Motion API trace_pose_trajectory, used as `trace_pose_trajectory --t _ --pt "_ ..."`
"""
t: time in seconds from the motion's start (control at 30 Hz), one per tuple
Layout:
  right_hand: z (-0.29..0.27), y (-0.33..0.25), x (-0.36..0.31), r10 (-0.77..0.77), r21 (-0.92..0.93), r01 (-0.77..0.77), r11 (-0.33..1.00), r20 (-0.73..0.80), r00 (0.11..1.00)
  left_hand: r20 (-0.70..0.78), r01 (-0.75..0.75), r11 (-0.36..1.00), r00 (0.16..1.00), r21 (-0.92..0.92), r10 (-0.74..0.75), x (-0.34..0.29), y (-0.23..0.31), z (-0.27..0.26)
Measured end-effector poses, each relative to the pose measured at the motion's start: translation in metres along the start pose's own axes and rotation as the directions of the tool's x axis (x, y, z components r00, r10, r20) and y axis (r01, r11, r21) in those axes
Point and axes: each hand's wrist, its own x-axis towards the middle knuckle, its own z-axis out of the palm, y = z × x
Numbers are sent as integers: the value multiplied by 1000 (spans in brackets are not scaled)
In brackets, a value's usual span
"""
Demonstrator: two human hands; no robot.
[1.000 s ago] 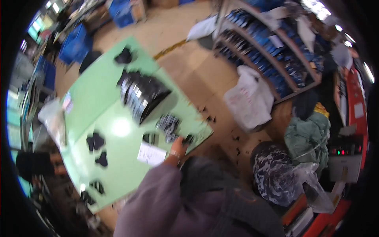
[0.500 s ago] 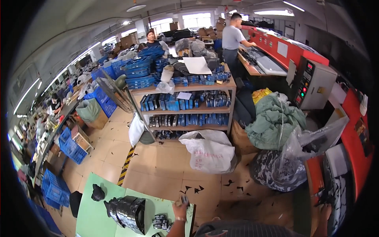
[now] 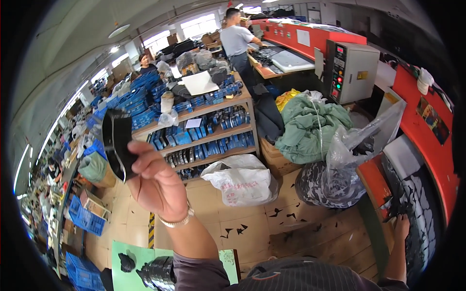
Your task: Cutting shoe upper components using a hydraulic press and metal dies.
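Note:
Raised in front of me, my left hand [image 3: 158, 177] grips a black curved band-like piece [image 3: 116, 143] between thumb and fingers; its exact kind I cannot make out. At the far right, my right hand [image 3: 402, 225] reaches down beside the red machine, touching or next to a bunch of dark scraps [image 3: 395, 206]. Its fingers are too small and partly hidden to read. Below my left arm lies a row of shiny black curved pieces [image 3: 158, 272] on the green tabletop [image 3: 131, 247], partly covered by my sleeve. A small black lump [image 3: 127, 263] rests beside them.
Ahead stands a wooden shelf [image 3: 213, 138] packed with blue dies. White sack [image 3: 242, 182], green cloth bundle [image 3: 310, 121] and clear plastic bag [image 3: 359, 145] sit between it and the red machine [image 3: 427, 140]. A co-worker [image 3: 235, 41] stands at the far machine. Black scraps [image 3: 240, 229] litter the floor.
My left hand has risen from the green table to in front of the shelf, now showing the black curved piece. The view has shifted rightward. My right hand stays at the machine's side.

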Motion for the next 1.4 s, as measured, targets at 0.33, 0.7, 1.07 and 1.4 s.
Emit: trace_pose_trajectory --t 0.33,0.7,1.07,1.4 --pt "4 12 0 14 -49 -15 999 -22 1000 -245 134 991 961 -8 -132 -28 -62 -54" --pt "3 -20 -16 -14 152 29 988 -98 995 -461 372 895 858 248 -228 -75 -166 -46" --pt "-75 -7 -45 -483 587 635 502 -419 769 -523 786 610 482 -96 -703 -160 -376 15" --pt "-222 180 -24 -709 185 810 556 -402 579 -209 991 -132 -132 -14 -969 -294 -626 109"
